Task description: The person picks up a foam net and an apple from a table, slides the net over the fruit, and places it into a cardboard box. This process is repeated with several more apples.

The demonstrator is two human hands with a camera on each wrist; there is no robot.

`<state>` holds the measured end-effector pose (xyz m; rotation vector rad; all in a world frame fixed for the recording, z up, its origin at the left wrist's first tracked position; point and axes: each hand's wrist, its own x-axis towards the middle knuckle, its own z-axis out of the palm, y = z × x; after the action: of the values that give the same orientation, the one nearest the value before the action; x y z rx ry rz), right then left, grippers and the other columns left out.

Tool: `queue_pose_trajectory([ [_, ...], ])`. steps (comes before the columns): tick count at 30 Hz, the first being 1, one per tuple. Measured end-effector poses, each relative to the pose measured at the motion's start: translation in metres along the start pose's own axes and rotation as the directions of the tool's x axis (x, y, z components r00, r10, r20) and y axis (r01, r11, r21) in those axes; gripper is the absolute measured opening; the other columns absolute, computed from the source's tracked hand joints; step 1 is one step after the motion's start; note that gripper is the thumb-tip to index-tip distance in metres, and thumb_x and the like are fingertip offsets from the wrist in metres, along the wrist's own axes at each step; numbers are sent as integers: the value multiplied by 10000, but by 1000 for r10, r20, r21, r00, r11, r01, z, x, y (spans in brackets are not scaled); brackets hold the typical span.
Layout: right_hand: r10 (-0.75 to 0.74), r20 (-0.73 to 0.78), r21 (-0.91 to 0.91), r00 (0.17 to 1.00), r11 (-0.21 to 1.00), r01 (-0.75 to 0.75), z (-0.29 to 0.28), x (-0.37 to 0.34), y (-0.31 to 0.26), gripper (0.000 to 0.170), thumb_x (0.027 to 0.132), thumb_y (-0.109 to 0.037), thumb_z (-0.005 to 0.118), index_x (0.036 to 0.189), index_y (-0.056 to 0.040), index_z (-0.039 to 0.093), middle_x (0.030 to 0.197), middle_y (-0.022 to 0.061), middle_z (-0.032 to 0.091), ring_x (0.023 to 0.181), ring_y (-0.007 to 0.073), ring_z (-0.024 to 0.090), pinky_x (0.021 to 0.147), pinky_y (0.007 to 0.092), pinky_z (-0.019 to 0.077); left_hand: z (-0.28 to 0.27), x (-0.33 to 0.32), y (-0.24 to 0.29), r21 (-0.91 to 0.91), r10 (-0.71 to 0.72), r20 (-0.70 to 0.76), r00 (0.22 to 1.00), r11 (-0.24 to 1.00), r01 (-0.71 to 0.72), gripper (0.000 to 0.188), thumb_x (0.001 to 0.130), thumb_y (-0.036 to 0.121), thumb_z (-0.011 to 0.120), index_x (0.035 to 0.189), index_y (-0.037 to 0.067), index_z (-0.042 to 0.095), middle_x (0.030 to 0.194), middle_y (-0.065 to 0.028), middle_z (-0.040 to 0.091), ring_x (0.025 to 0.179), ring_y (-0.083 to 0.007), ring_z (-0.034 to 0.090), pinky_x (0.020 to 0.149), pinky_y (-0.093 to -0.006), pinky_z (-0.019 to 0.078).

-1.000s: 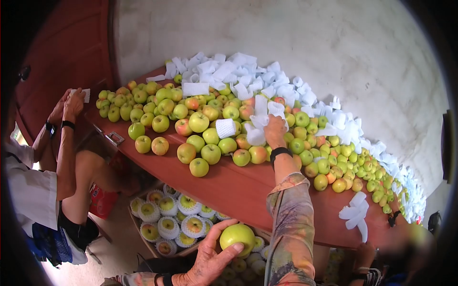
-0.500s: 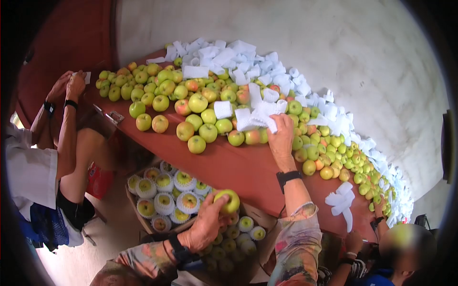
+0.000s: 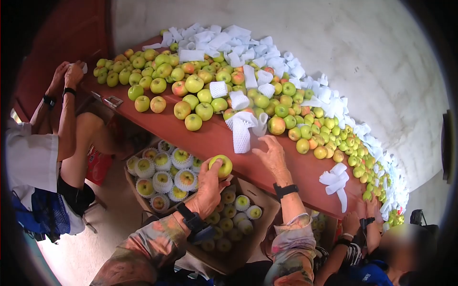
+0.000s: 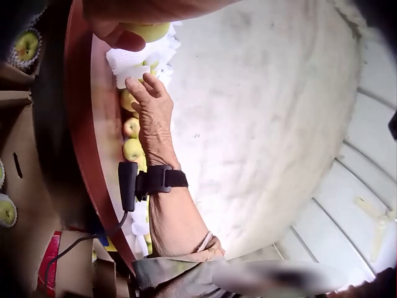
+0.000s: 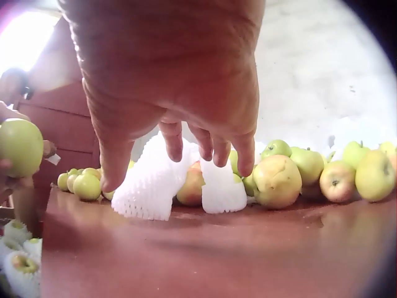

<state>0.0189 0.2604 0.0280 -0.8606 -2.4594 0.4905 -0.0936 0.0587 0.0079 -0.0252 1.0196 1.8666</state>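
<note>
My left hand (image 3: 207, 189) grips a yellow-green apple (image 3: 222, 166) over the near edge of the table, above the boxes. Just in front of the white foam nets (image 3: 241, 135), my right hand (image 3: 272, 159) hangs over the red table with fingers spread and nothing held. Seen from the right wrist, the fingers (image 5: 175, 148) point down beside a foam net (image 5: 149, 186) standing at the table's near side; whether they touch it cannot be told. In the left wrist view the held apple (image 4: 149, 31) is partly hidden by my hand.
Heaped apples (image 3: 194, 84) and piled foam nets (image 3: 267, 47) run along the table (image 3: 183, 136) by the wall. Below stand a box of netted apples (image 3: 162, 182) and another box (image 3: 262, 209). People sit at left and right; more nets (image 3: 336, 179) lie at right.
Several foam nets came toward the table's near edge with my right hand, which has since let go and drawn back. My left hand still holds its apple, now turned.
</note>
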Motion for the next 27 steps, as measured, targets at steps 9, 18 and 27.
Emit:
queue_pose_trajectory([
  [9,-119,-107,-17,987,993,118,21,-4,-25,360,718,-105,758,1040,-60,604,1143,128,598,1016,266,602,813,382,511,0,-13,-10,26,39,9,999,999,-40,387,924,307,596,1245,129,470,1043,-54,606,808,-161,623,608,-283,492],
  [18,-437,-111,-515,892,794,325,60,2,-15,311,763,-13,604,1071,-55,590,1175,179,552,1082,355,533,927,458,461,-18,-41,-10,167,142,-31,989,977,-135,430,900,327,625,1249,109,499,1049,-33,598,889,-128,575,575,-274,483],
  [27,-228,-46,-518,973,838,172,62,15,-40,600,701,-20,674,1274,-91,511,1298,220,446,1193,413,445,961,484,438,-17,-42,5,151,186,56,981,970,-192,524,878,331,642,1301,78,462,1013,-52,582,837,-126,550,551,-262,466],
])
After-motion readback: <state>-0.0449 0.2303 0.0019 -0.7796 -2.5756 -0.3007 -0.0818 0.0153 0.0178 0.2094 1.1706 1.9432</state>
